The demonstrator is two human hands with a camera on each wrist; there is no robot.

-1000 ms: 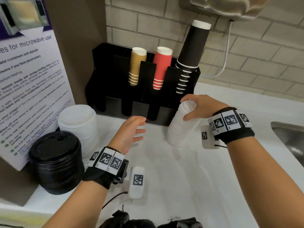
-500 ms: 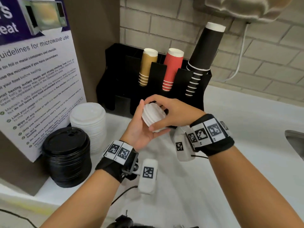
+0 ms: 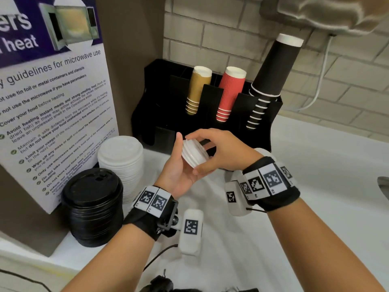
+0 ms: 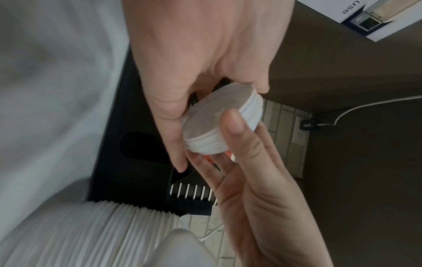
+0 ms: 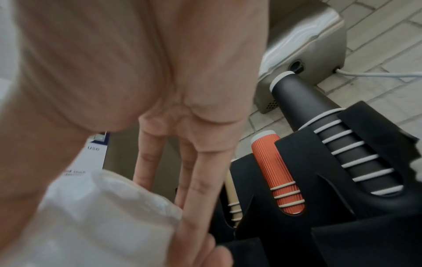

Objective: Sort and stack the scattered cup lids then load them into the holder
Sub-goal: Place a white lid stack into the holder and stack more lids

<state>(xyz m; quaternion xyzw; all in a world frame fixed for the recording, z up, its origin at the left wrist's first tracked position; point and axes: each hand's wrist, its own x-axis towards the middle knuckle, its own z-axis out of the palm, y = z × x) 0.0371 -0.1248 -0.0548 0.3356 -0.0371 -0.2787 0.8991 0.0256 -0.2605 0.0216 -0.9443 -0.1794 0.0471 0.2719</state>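
Both hands, left hand (image 3: 179,165) and right hand (image 3: 219,152), grip small stack of white plastic lids (image 3: 194,153); judged loading step; next: align with black holder (image 3: 160,131) slot.

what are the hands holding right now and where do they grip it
A short stack of small white lids, held in the air by both hands. The right hand pinches its rim from above and the side; the left hand cups it from below, thumb on the edge.

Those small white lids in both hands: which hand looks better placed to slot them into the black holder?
Probably the right hand: its fingers wrap the lids from above, nearest the holder; the left hand only cradles them from below.
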